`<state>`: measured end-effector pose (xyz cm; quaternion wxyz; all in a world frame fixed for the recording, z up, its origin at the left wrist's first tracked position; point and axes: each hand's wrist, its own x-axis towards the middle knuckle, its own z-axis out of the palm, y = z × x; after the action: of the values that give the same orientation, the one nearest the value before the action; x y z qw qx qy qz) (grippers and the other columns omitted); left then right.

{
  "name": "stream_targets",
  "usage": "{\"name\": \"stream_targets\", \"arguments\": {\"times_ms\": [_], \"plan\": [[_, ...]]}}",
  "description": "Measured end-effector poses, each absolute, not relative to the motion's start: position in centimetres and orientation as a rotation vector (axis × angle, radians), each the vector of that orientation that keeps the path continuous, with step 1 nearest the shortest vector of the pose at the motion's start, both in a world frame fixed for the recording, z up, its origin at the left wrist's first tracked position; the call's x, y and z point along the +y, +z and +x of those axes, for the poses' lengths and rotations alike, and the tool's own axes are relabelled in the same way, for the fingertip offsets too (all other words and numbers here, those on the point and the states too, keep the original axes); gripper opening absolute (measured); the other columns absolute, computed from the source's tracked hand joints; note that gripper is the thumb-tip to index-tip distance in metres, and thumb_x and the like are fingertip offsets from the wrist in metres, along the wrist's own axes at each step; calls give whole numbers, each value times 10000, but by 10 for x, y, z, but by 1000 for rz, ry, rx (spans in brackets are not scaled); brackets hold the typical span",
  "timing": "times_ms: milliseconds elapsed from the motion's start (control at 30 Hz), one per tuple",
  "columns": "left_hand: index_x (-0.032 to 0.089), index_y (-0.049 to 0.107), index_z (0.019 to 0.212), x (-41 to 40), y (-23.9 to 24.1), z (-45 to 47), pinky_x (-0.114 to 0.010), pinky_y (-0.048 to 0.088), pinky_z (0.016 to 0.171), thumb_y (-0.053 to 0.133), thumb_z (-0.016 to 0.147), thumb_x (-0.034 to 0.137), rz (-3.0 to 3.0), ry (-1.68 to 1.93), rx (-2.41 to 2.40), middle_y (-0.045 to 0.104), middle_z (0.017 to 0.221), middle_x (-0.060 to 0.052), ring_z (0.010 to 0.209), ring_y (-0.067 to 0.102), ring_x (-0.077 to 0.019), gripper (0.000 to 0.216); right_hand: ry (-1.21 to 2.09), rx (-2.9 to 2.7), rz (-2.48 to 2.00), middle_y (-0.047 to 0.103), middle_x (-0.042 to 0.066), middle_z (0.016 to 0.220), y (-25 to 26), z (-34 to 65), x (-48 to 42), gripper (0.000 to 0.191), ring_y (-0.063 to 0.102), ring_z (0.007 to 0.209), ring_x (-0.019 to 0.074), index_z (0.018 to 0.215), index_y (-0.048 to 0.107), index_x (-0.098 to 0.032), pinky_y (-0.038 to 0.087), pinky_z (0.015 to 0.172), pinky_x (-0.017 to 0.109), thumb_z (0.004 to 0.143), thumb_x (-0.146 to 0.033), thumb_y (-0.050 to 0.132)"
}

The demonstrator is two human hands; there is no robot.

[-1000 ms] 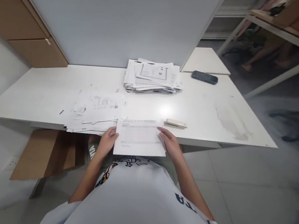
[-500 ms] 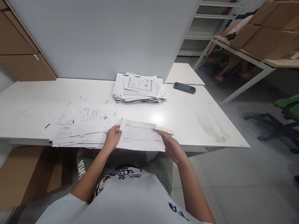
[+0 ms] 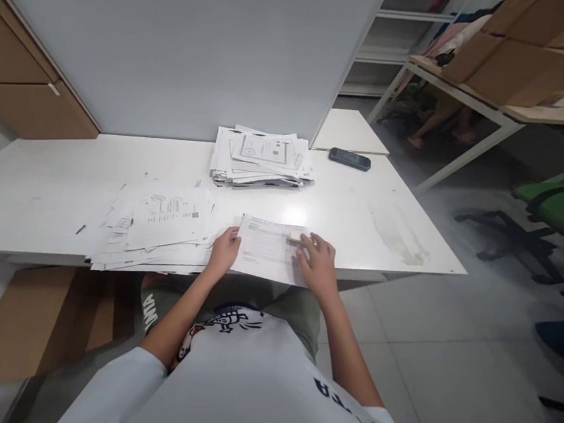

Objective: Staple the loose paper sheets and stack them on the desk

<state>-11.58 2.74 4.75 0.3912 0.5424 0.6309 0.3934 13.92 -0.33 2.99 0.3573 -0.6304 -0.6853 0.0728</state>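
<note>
A printed sheet of paper (image 3: pixel 268 247) with a table on it lies at the front edge of the white desk, its lower part hanging past the edge. My left hand (image 3: pixel 225 252) is closed on the sheet's left edge, thumb and fingers pinching it. My right hand (image 3: pixel 317 263) is at the sheet's right side, its fingers curled round a small cream oblong object, seemingly a stapler (image 3: pixel 295 237), which is turned onto the sheet's upper right part. The fingers hide much of it. Beside my left hand is a loose pile of printed papers (image 3: pixel 161 226).
A thick stack of papers (image 3: pixel 262 160) stands against the grey panel (image 3: pixel 202 51). A dark phone (image 3: pixel 349 159) lies to its right. Cardboard boxes (image 3: pixel 27 107) are at the left, and an open carton (image 3: pixel 16 325) sits below the desk. A green chair (image 3: pixel 561 212) stands right.
My right hand has moved from the sheet's right edge up over it, swinging the stapler-like object inward onto the paper. My left hand keeps its pinch. The view has shifted slightly.
</note>
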Motion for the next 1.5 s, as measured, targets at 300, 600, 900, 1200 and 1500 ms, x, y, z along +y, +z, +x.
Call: {"name": "stream_targets", "arguments": {"times_ms": [300, 600, 900, 1200, 1500], "plan": [[179, 638, 1073, 31, 46, -119, -348, 535, 868, 523, 841, 220, 1186, 1034, 1529, 726, 1065, -103, 1050, 677, -249, 262, -25, -1839, -1464, 612, 129, 1238, 17, 148, 9, 321, 535, 1156, 279, 1199, 647, -230, 479, 967, 493, 944, -272, 456], [197, 597, 1149, 31, 53, -118, -349, 539, 806, 579, 833, 260, 1259, 894, 1636, 747, 944, -70, 887, 713, -242, 323, -18, -1880, -1406, 677, 90, 1030, 26, 136, 9, 254, 604, 997, 242, 1049, 678, -226, 466, 872, 410, 923, -196, 459], [205, 511, 1334, 31, 53, -117, -331, 556, 793, 605, 826, 218, 1272, 872, 1630, 739, 973, -71, 838, 718, -221, 517, -22, -1788, -1415, 641, 62, 863, 29, 126, 15, 167, 568, 872, 227, 858, 668, -216, 430, 812, 385, 877, -175, 508], [178, 562, 1248, 29, 30, -118, -337, 553, 838, 598, 847, 329, 1246, 1112, 1496, 723, 1104, -116, 986, 702, -234, 430, -102, -1731, -1537, 586, 47, 792, 32, 112, 18, 149, 501, 821, 228, 730, 591, -222, 374, 749, 367, 835, -145, 517], [185, 591, 1199, 27, 36, -115, -330, 546, 852, 597, 844, 344, 1237, 1089, 1489, 729, 1066, -97, 969, 700, -225, 389, -165, -1870, -1484, 559, 66, 810, 16, 117, 17, 137, 480, 862, 253, 801, 619, -213, 372, 777, 395, 839, -138, 511]]}}
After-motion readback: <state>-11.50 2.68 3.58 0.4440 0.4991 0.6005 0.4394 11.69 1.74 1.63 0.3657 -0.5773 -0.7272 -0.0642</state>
